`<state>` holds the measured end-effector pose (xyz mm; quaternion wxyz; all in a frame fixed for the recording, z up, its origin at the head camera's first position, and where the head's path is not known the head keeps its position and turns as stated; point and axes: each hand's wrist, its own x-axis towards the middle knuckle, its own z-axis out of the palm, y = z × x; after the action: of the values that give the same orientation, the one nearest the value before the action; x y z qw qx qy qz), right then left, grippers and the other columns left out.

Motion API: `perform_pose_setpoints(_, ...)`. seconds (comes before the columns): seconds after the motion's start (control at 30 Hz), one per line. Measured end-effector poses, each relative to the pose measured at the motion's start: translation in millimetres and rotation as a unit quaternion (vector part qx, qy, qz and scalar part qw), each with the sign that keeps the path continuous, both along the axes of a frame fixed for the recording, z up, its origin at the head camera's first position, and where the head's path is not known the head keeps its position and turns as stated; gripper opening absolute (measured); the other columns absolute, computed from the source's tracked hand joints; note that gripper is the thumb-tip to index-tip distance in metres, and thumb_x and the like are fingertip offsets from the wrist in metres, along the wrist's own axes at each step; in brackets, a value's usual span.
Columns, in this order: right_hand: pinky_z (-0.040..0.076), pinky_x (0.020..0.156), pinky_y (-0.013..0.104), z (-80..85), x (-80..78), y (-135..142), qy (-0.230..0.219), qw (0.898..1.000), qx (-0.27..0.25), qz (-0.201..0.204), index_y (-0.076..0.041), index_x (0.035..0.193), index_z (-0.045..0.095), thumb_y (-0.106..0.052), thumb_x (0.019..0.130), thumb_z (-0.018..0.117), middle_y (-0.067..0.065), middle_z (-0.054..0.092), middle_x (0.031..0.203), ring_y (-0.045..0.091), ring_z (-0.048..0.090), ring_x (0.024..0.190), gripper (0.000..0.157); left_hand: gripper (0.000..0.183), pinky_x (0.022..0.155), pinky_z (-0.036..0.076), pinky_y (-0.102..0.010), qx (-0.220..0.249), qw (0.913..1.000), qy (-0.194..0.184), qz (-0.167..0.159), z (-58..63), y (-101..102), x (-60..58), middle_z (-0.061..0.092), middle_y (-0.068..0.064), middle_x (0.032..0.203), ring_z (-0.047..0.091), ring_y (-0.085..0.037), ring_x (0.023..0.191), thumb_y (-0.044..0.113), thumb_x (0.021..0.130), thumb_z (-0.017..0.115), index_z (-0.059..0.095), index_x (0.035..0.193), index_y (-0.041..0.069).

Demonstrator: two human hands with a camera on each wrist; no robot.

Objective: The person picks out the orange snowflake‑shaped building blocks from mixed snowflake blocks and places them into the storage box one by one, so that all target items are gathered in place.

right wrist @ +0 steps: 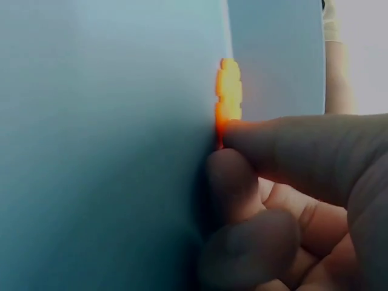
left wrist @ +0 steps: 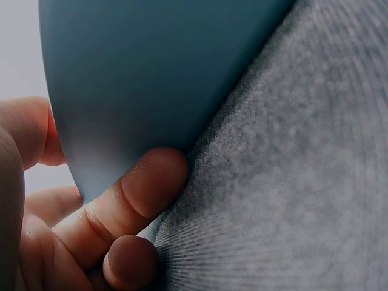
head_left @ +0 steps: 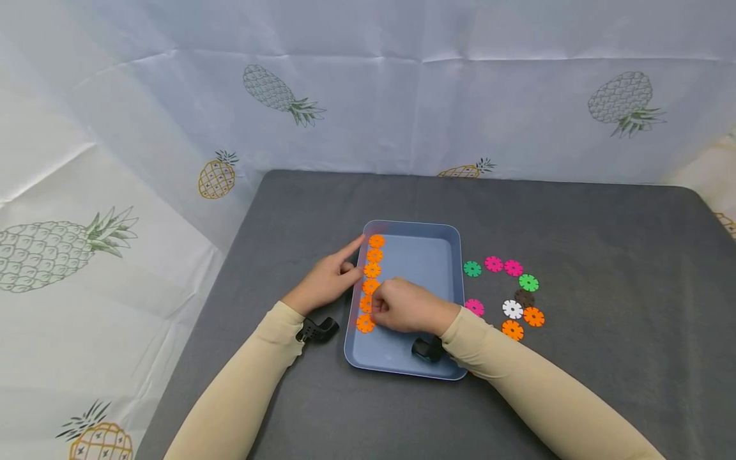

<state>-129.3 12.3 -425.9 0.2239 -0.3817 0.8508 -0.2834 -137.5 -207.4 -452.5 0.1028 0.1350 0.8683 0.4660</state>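
Note:
A blue-grey rectangular tray (head_left: 416,259) lies on the table, with a column of several orange notched discs (head_left: 372,255) along its left side. My left hand (head_left: 324,281) holds the tray's left rim. In the left wrist view, fingertips (left wrist: 159,179) press against the outer wall while other digits reach over the rim. My right hand (head_left: 411,306) is inside the tray, fingers curled at the lower part of the column. Its thumb and a fingertip pinch an orange notched disc (right wrist: 229,91) beside the tray wall; the hand partly covers the neighbouring discs.
Right of the tray lie loose discs: a green disc (head_left: 472,269), pink discs (head_left: 494,264), a white disc (head_left: 512,310), a dark brown disc (head_left: 524,298) and orange discs (head_left: 533,317). A pineapple-print cloth (head_left: 368,115) hangs behind the grey table (head_left: 621,287).

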Motion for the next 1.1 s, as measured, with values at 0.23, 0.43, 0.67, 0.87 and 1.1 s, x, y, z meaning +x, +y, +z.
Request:
perform_pose_setpoints(0.23, 0.032, 0.053, 0.022, 0.1, -1.8, 2, -0.042, 0.999, -0.013, -0.015, -0.012, 0.07, 0.07, -0.01, 0.098, 0.072, -0.009, 0.041, 0.056, 0.006, 0.039, 0.05, 0.028, 0.073, 0.057, 0.025, -0.027, -0.005, 1.0, 0.008, -0.002, -2.5, 0, -1.3, 0.038, 0.007, 0.058, 0.026, -0.01, 0.051, 0.02, 0.099, 0.057, 0.032, 0.168, 0.025)
perform_pose_setpoints(0.43, 0.035, 0.053, 0.022, 2.5, -2.3, 3, -0.055, 0.998, -0.015, -0.025, -0.01, 0.07, 0.072, -0.01, 0.099, 0.07, -0.008, 0.053, 0.058, 0.007, 0.043, 0.051, 0.03, 0.072, 0.057, 0.025, -0.028, -0.003, 1.0, 0.004, -0.002, -2.9, -1, 0.1, 0.038, 0.007, 0.058, 0.026, -0.011, 0.051, 0.02, 0.101, 0.057, 0.031, 0.168, 0.026)
perform_pose_setpoints(0.67, 0.029, 0.052, 0.022, 9.0, -0.4, 6, -0.066, 0.997, -0.021, -0.018, -0.01, 0.074, 0.074, -0.015, 0.099, 0.071, -0.008, 0.039, 0.055, 0.006, 0.036, 0.049, 0.026, 0.071, 0.055, 0.024, -0.027, 0.001, 1.0, 0.007, -0.003, -1.2, -1, -0.4, 0.036, 0.007, 0.057, 0.024, -0.011, 0.051, 0.02, 0.1, 0.056, 0.032, 0.167, 0.024)
perform_pose_setpoints(0.87, 0.032, 0.053, 0.022, 20.3, 3.4, 12, -0.068, 0.997, -0.02, -0.02, -0.01, 0.08, 0.077, -0.018, 0.099, 0.072, -0.009, 0.045, 0.057, 0.006, 0.04, 0.051, 0.021, 0.071, 0.056, 0.024, -0.027, -0.004, 1.0, 0.003, -0.004, -0.2, -1, -0.2, 0.036, 0.007, 0.058, 0.024, -0.01, 0.051, 0.02, 0.101, 0.056, 0.031, 0.168, 0.024)
perform_pose_setpoints(1.1, 0.035, 0.054, 0.022, 31.1, 10.1, 23, -0.059, 0.997, -0.034, -0.021, -0.01, 0.082, 0.078, -0.018, 0.099, 0.072, -0.011, 0.046, 0.058, 0.005, 0.042, 0.053, 0.02, 0.072, 0.055, 0.025, -0.027, 0.003, 1.0, 0.006, -0.007, -0.1, -2, -0.2, 0.039, 0.008, 0.057, 0.025, -0.01, 0.051, 0.019, 0.101, 0.057, 0.031, 0.168, 0.023)
